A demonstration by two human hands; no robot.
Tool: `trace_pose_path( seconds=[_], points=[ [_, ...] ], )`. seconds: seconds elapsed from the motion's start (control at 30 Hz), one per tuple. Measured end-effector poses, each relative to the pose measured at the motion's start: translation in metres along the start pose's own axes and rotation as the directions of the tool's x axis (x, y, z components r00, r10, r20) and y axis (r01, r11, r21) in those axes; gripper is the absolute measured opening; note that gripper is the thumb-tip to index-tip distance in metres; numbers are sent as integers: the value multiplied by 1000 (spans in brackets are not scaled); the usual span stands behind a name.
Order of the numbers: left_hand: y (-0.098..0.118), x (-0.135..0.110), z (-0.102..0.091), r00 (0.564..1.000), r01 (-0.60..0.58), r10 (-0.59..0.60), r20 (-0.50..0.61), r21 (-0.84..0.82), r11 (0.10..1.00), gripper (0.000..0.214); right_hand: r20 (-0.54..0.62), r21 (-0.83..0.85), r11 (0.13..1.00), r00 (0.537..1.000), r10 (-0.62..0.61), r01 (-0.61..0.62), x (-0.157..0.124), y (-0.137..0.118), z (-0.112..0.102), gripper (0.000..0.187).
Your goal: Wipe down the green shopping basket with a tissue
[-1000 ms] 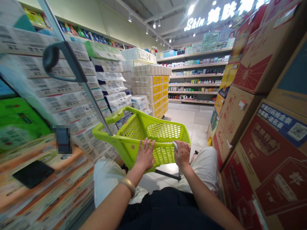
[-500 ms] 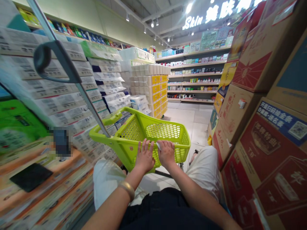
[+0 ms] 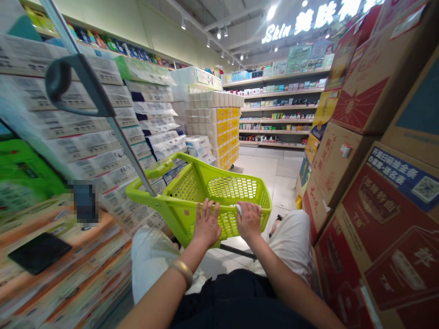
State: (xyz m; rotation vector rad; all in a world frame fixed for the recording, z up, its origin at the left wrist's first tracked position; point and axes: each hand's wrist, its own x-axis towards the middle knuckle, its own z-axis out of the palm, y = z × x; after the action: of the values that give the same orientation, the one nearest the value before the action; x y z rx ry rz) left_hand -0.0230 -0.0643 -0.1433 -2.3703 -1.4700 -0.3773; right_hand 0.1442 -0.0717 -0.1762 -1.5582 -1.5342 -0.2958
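A lime-green shopping cart basket (image 3: 171, 212) with perforated walls stands tilted between my knees. My left hand (image 3: 206, 226) lies against its near wall, fingers stretched and slightly apart, tips at the rim. To the right on that same rim, my right hand (image 3: 249, 220) is closed around a small white tissue or cloth (image 3: 239, 209) and presses it on the plastic. Most of the white piece is hidden under my fingers. From the basket's left end a metal pole (image 3: 128, 151) rises with a grey handle (image 3: 80, 87).
Tissue packs (image 3: 85, 123) are stacked high on the left, with a black flat object (image 3: 39, 252) and a blurred-out phone-like shape (image 3: 85, 201) on nearer packs. Cardboard cartons (image 3: 387, 219) wall the right side. Stocked shelves (image 3: 277, 107) stand beyond the tiled floor (image 3: 264, 167).
My right hand has slid to the right along the rim with the white piece. My left hand stays in place, and the view has shifted slightly.
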Motion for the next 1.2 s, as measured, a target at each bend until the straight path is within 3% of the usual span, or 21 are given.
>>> trace_pose_path(
  seconds=[0.1,0.2,0.3,0.43,0.53,0.63,0.77,0.87,1.0,1.2],
  points=[
    [-1,0,0,1000,5,-5,8,0,1000,75,93,59,993,990,-107,102,5,-29,8,27],
    [-4,-1,1,1000,-1,1,4,6,1000,76,124,62,987,980,-156,149,7,-35,10,31],
    [-8,-2,1,1000,-20,20,-2,11,1000,76,103,37,983,977,-185,182,3,-16,3,32],
    [-7,-3,1,1000,-23,23,-15,13,1000,76,15,-15,995,995,-96,97,-6,23,-11,25],
    [-5,-3,2,1000,-7,8,-22,4,1000,74,-13,-29,999,999,-36,35,-10,35,-15,23],
    [-2,-3,2,1000,11,-11,-26,-6,1000,72,-26,-38,999,1000,7,-8,-8,17,-9,22],
    [-2,-4,2,999,28,-28,-35,-4,1000,71,65,19,993,991,-118,117,-1,-27,4,26],
    [-5,-5,1,999,13,-13,-30,4,1000,69,117,49,985,979,-169,164,2,-41,7,29],
    [-11,-5,3,1000,-19,20,-21,15,1000,69,102,46,980,974,-200,196,-2,-15,-3,30],
    [-9,-5,6,999,-11,11,-45,12,1000,70,-4,-40,998,998,-56,56,-15,41,-23,27]
  ],
)
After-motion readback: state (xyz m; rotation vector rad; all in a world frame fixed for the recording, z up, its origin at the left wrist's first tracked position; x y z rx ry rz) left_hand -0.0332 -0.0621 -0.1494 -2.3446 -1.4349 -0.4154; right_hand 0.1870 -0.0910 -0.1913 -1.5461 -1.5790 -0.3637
